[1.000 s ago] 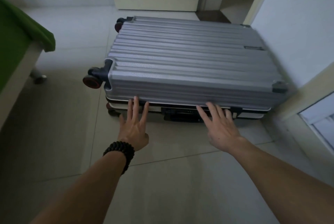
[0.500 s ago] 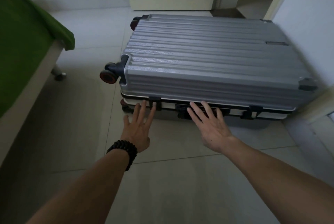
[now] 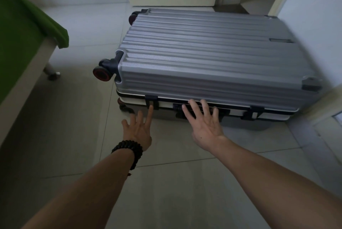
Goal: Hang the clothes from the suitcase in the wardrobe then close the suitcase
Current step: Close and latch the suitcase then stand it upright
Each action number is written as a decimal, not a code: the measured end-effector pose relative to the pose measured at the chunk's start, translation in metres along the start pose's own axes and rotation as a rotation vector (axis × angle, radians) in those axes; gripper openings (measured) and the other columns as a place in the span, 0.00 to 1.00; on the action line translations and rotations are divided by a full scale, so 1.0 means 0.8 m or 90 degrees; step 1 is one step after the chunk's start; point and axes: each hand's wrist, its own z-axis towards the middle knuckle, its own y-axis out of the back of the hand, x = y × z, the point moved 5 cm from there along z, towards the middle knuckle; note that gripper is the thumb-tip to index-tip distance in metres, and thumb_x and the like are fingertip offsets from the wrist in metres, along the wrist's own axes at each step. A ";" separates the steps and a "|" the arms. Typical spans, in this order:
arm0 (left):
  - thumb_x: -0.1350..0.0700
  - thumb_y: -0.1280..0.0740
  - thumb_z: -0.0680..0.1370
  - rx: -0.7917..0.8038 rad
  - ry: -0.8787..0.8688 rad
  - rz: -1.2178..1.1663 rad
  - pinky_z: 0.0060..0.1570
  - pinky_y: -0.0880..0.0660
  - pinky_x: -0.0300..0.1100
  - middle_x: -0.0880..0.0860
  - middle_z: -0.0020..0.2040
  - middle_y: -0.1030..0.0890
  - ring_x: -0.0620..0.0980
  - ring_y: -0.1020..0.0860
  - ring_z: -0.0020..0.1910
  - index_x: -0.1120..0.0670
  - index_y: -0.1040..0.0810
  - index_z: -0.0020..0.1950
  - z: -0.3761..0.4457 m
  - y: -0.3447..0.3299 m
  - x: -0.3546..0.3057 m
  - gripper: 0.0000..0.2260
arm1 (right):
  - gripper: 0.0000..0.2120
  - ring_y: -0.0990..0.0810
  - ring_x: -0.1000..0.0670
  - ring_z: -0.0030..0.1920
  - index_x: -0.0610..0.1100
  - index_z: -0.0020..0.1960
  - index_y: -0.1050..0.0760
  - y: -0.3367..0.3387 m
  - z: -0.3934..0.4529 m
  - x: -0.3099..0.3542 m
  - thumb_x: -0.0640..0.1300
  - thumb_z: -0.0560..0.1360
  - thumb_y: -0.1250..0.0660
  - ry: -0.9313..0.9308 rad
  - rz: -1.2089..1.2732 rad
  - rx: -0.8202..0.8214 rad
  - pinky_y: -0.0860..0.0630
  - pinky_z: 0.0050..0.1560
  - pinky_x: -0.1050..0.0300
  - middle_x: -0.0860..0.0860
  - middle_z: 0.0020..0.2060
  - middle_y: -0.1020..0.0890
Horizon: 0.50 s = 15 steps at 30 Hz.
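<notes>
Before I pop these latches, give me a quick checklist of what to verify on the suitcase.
1. Suitcase lying flat on the floor: ok.
2. Lid shut along the front seam: ok.
3. Left hand fingertip on the left latch: ok.
4. Right hand on the right latch: not ok, its fingers rest over the centre lock.
5. Latches locked or released: cannot tell.
6. Floor space in front: ok.
</notes>
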 end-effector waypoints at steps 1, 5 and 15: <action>0.45 0.37 0.74 0.003 0.010 -0.013 0.59 0.33 0.57 0.57 0.74 0.43 0.59 0.37 0.66 0.50 0.77 0.73 0.004 0.001 -0.001 0.49 | 0.43 0.58 0.37 0.75 0.49 0.78 0.60 0.000 0.003 0.000 0.42 0.73 0.37 0.000 -0.005 -0.001 0.47 0.69 0.33 0.47 0.76 0.61; 0.45 0.36 0.74 0.008 0.032 -0.076 0.57 0.32 0.56 0.57 0.71 0.38 0.58 0.35 0.62 0.48 0.74 0.75 0.014 0.009 -0.003 0.48 | 0.43 0.59 0.37 0.75 0.50 0.78 0.60 0.001 0.013 0.002 0.42 0.73 0.37 -0.022 -0.001 0.001 0.47 0.69 0.32 0.47 0.76 0.62; 0.56 0.33 0.69 -0.182 -0.016 -0.163 0.54 0.31 0.56 0.60 0.73 0.43 0.62 0.34 0.62 0.47 0.57 0.79 0.022 0.051 0.021 0.45 | 0.45 0.61 0.36 0.75 0.50 0.78 0.63 -0.001 0.020 0.003 0.44 0.73 0.36 -0.019 0.000 0.005 0.48 0.70 0.34 0.46 0.76 0.64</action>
